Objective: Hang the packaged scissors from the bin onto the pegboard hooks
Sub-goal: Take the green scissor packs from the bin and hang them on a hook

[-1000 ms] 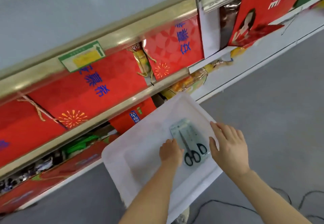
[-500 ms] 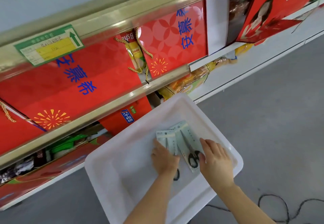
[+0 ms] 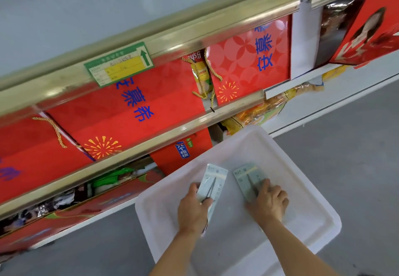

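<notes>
Pale green card under clear plastic: that's the scissors pack (image 3: pixel 212 184) in my left hand (image 3: pixel 193 208), its top end pointing away from me, black blades showing through the front. My left grip is curled round its lower end, thumb on the near side. The second pack (image 3: pixel 248 177) sits just to the right, and my right hand (image 3: pixel 269 203) has its fingers curled over the bottom half, holding it too. Both packs are inside the white bin (image 3: pixel 319 226), apart from each other, low over its floor. The bin stands on the grey floor (image 3: pixel 345 146) in front of the shelving. Red gift boxes (image 3: pixel 133 111) with blue characters fill the shelf behind a brass-coloured rail (image 3: pixel 151 144), and a green price tag (image 3: pixel 118 64) sits on the rail above.
</notes>
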Demonstrator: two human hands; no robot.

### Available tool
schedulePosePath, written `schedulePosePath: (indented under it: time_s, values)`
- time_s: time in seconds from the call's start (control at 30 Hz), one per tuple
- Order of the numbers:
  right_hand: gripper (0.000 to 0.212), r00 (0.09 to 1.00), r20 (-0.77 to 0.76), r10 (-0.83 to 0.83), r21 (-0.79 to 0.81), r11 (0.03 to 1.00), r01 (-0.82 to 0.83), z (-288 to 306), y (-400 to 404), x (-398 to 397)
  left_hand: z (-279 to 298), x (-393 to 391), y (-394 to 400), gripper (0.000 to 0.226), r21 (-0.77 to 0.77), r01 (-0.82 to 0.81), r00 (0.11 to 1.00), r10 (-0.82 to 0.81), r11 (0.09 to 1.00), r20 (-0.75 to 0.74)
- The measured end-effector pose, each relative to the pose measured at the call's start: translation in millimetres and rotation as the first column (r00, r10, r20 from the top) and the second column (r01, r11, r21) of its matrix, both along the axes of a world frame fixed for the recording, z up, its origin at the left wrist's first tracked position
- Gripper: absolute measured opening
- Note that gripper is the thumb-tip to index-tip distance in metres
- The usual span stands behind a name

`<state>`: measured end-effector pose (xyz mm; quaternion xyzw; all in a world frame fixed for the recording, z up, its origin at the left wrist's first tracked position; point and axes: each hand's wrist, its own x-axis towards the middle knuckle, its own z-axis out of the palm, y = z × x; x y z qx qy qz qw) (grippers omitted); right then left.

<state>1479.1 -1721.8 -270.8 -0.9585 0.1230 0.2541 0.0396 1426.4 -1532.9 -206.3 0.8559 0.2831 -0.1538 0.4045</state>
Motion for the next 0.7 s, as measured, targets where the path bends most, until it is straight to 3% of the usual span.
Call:
schedulePosePath:
  time_s: [0.13,0.2,0.37,0.53,0.7]
  values:
    - [0.08,0.994,0.024,-0.11,0.148,0.983,0.106,4,9,-9,14,4,12,0.038,-0.153,-0.124,0.987,0.137,0.98,0.081]
    - [0.082,0.992,0.042,-0.115,0.261,0.96,0.1,14,16,-16,22,4,14,0.036,-0.224,-0.153,0.974,0.185,0.963,0.128]
    - [0.095,0.991,0.101,-0.092,0.343,0.938,0.052,51,28,-31,63,0,21,0.045,-0.406,-0.195,0.916,0.314,0.893,0.249]
    - [0.099,0.956,0.207,-0.209,0.555,0.83,0.061,116,52,-29,128,0,36,0.063,-0.432,-0.215,0.804,0.41,0.876,0.431]
    - [0.1,0.866,0.423,-0.266,0.674,0.731,-0.105,202,92,-16,205,6,62,0.066,-0.426,-0.295,0.635,0.509,0.855,0.582]
